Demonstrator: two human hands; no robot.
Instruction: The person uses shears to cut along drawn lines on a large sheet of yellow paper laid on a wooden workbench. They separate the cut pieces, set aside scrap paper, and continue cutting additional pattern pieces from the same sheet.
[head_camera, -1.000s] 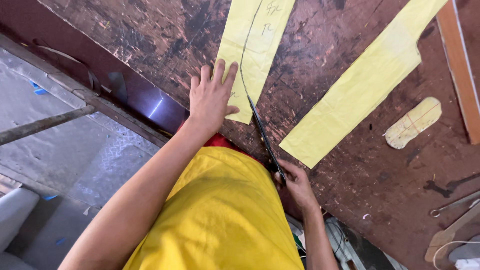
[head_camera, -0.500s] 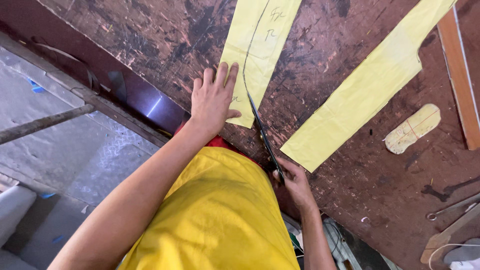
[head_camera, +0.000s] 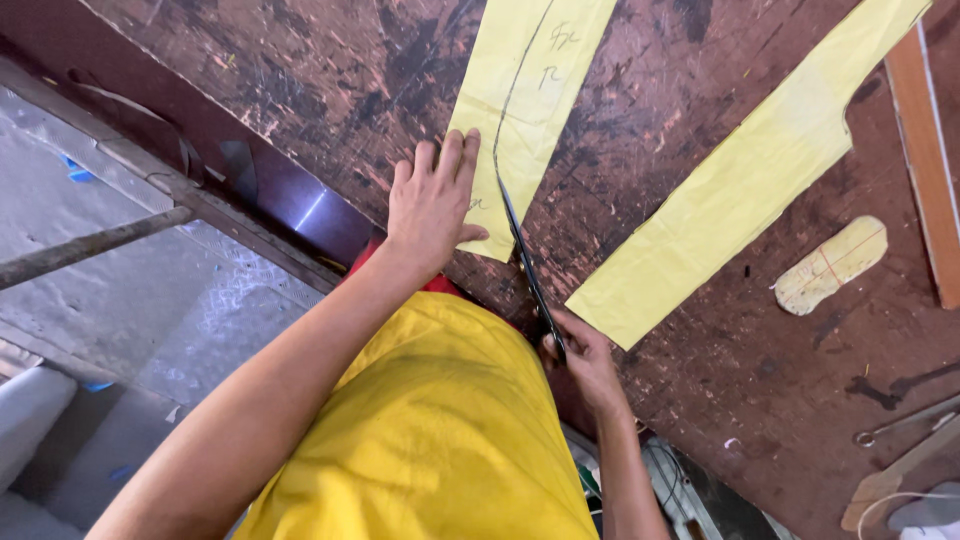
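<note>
Two hands share the work — the left hand (head_camera: 432, 205) lies flat, fingers spread, pinning the near end of a thin, floppy yellow sheet (head_camera: 520, 110) on the worn brown table (head_camera: 300, 80), the right hand (head_camera: 583, 358) apparently closed round the scissors (head_camera: 525, 262) cutting along its drawn line.

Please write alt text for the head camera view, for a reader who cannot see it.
The right hand cuts with scissors along a drawn line on a yellow sheet, which the left hand presses flat on a worn brown table. A second yellow strip lies to the right.
</note>
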